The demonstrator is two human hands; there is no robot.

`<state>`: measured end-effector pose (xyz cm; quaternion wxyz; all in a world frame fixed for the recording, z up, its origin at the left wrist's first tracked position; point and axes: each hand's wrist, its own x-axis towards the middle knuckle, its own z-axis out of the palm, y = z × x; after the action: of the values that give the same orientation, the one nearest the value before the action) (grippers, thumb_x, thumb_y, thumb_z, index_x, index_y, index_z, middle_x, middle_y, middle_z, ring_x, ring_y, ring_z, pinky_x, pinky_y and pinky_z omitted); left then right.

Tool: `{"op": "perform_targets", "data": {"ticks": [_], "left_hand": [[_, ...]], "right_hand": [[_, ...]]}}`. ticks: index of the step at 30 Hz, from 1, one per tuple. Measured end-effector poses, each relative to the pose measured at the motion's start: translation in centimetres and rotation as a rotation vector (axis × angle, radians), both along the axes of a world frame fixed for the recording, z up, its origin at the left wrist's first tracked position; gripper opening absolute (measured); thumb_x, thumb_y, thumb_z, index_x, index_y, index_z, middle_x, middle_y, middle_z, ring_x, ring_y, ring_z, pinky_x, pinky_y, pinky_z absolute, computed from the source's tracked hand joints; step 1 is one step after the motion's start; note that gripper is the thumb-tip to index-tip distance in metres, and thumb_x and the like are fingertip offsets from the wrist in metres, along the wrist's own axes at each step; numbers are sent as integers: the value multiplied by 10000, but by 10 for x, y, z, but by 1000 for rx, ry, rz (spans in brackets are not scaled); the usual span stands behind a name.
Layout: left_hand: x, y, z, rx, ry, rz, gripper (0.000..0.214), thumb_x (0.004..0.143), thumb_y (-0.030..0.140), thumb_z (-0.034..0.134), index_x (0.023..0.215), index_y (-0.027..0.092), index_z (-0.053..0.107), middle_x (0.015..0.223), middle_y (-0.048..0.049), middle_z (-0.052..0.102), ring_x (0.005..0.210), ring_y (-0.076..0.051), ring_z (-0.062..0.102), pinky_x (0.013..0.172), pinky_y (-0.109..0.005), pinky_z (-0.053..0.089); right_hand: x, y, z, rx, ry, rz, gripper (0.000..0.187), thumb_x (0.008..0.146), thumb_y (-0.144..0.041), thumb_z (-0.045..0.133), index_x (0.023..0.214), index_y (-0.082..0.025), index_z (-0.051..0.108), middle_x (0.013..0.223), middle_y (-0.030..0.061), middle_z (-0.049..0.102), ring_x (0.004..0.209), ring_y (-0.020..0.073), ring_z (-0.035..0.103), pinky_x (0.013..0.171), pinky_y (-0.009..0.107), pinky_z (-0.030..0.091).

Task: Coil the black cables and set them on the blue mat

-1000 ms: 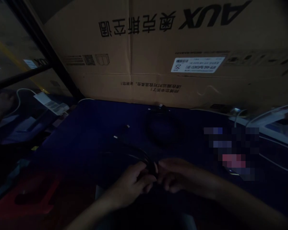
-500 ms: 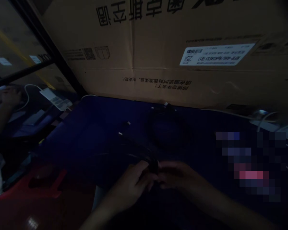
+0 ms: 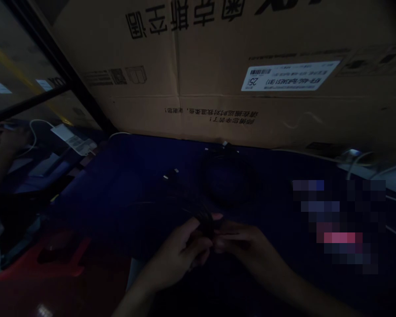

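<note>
Currently, I am holding a black cable between both hands, low in the middle of the view and just above the blue tabletop. My left hand is closing on it from the left, with thumb and fingers pressed together over the bunched strands. My right hand is pinching the same bunch from the right, with one fingertip showing pale over the top. The two hands are meeting at the cable, but the light is too dim to tell whether they are touching each other.

From the grip, thin strands are running up and to the left across the tabletop, ending in two small metal-tipped connectors lying near one another. A separate coil of dark cable is lying flat beyond my hands, apart from them, near the foot of a large cardboard box. The box is standing along the far edge and bearing a white label. At far left, another person's hand is resting near a white adapter.
</note>
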<state>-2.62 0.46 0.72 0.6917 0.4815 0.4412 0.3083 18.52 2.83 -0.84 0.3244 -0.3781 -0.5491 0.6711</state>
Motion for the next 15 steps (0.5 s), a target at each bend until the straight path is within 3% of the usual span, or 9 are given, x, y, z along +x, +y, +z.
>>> {"op": "perform_targets", "data": {"ticks": [5, 8, 12, 15], "left_hand": [[0, 4, 1, -34, -38, 3, 553, 1055, 335, 547, 1592, 258, 443, 657, 75, 521, 533, -93, 403, 474, -181, 336], [3, 7, 1, -42, -32, 19, 571, 1053, 336, 546, 1605, 261, 422, 641, 81, 519, 526, -92, 412, 471, -175, 349], [7, 10, 3, -48, 2, 75, 628, 1052, 417, 563, 1629, 259, 372, 629, 89, 526, 519, -91, 425, 470, -174, 374], [8, 11, 5, -68, 8, 97, 662, 1049, 472, 573, 1639, 269, 351, 632, 89, 536, 533, -91, 452, 480, -172, 394]], "right_hand": [[-1, -3, 0, 164, -121, -110, 152, 966, -381, 730, 965, -343, 877, 892, 18, 825, 820, 203, 769, 767, 287, 593], [-1, -3, 1, 268, -174, -175, 152, 952, -298, 743, 932, -363, 879, 807, -7, 823, 735, 176, 775, 698, 238, 607], [3, -2, -3, 489, -117, -206, 299, 958, -167, 700, 998, -412, 866, 949, -31, 855, 801, 145, 815, 726, 182, 634], [8, -1, -9, 657, -119, -174, 324, 968, -149, 693, 1075, -411, 851, 1011, -12, 854, 851, 157, 818, 763, 208, 652]]}}
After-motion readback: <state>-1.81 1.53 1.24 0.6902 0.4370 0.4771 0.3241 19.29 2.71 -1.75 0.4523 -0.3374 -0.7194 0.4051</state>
